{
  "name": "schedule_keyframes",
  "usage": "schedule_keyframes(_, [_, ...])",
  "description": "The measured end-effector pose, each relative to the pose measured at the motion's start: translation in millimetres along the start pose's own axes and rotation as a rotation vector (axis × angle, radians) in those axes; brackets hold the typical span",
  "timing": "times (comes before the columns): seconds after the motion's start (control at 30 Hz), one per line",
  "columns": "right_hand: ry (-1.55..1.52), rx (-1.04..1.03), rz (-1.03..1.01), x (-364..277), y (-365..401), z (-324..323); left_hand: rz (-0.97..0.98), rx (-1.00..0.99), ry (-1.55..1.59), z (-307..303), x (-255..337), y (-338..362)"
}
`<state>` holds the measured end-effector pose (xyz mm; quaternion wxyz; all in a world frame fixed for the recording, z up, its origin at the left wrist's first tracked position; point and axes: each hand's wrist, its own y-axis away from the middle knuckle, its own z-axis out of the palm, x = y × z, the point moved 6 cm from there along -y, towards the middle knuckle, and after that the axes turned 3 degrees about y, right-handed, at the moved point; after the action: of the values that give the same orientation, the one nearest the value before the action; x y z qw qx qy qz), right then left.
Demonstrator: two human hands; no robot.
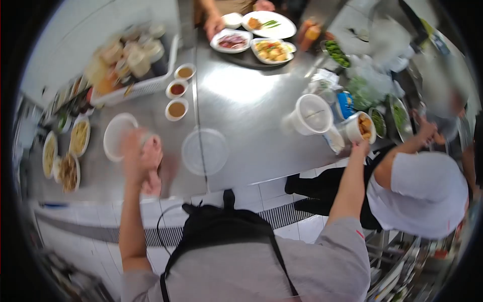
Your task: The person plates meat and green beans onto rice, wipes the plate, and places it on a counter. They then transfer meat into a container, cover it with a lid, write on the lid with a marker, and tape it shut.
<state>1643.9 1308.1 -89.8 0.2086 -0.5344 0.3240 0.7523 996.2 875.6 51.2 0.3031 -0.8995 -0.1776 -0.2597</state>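
Observation:
At the left, my left hand point(133, 156) is smeared by motion and overlaps the rim of a white round tub point(113, 136). Against it shows a pinkish, crumpled-looking thing point(152, 151); I cannot tell whether the fingers hold it. To its right a clear round lid point(205, 151) lies flat on the steel counter point(241, 126). My right hand point(360, 146) reaches out to the right, closed on the lower rim of a white tub point(352, 129) tilted toward me. Orange-brown pieces point(365, 127) show inside. A lidded white tub point(313, 115) stands just left of it.
Sauce cups point(176, 89) line the counter beside a white basket point(133, 93) of bottles. Noodle dishes point(79, 136) sit far left. Across the counter, another person's hand point(215, 25) touches a plate point(231, 41). A co-worker in white point(417, 191) works close at right, near greens point(400, 116).

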Motion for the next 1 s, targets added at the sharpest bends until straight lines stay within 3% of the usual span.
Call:
schedule_keyframes(0.03, [0.001, -0.037, -0.034, -1, -18, -7, 0.172, -0.18, -0.166, 33, 17, 13])
schedule_keyframes(0.07, [0.145, -0.061, -0.074, -2, -33, -15, 0.19, -0.392, -0.051, 48, 57, 17])
schedule_keyframes(0.1, [0.851, -0.111, -0.42, 7, -115, -42, 0.311, -0.408, -0.074, 76, 61, 43])
schedule_keyframes(0.13, [0.168, 0.09, -0.085, -19, -27, -43, 0.32, -0.445, -0.093, 93, 67, 57])
schedule_keyframes(0.17, [0.144, -0.01, -0.158, -48, 31, -46, 0.334, -0.479, -0.107, 104, 71, 69])
schedule_keyframes(0.23, [0.264, -0.172, -0.214, -71, 62, -67, 0.347, -0.491, -0.106, 114, 63, 89])
schedule_keyframes(0.27, [0.299, -0.142, -0.214, -86, 98, -72, 0.378, -0.506, -0.096, 118, 61, 96])
schedule_keyframes(0.4, [0.562, -0.333, -0.109, -104, 171, -96, 0.413, -0.603, 0.026, 122, 49, 114])
schedule_keyframes(0.5, [0.628, -0.741, -0.127, -80, 245, -62, 0.474, -0.528, 0.055, 108, 56, 97])
schedule_keyframes(0.63, [0.753, -1.123, 0.043, 2, 334, 10, 0.39, -0.038, -0.171, 60, 59, 35])
schedule_keyframes(0.73, [0.627, -1.329, 0.066, 66, 382, 57, 0.197, 0.098, -0.292, 27, 61, 2])
schedule_keyframes(0.8, [0.622, -1.371, 0.095, 91, 401, 78, -0.129, 0.323, 0.313, 3, 58, -6])
schedule_keyframes(0.83, [0.617, -1.391, 0.112, 98, 409, 84, -0.139, 0.334, 0.294, -3, 67, -5])
schedule_keyframes(0.87, [0.612, -1.41, 0.12, 98, 412, 88, -0.304, 0.25, 0.475, 1, 67, -3])
schedule_keyframes(0.9, [0.757, -1.384, -0.347, 79, 412, 97, -0.464, 0.164, 0.66, 10, 69, 1])
schedule_keyframes(0.93, [0.876, -1.3, -0.819, 58, 419, 102, -0.485, 0.098, 0.6, 17, 79, 3])
schedule_keyframes(0.97, [0.873, -1.306, -0.818, 46, 433, 101, -0.507, 0.028, 0.543, 27, 89, 6])
schedule_keyframes(1.0, [0.51, -1.361, -0.511, 27, 452, 98, -0.427, 0.021, 0.567, 45, 93, 11])
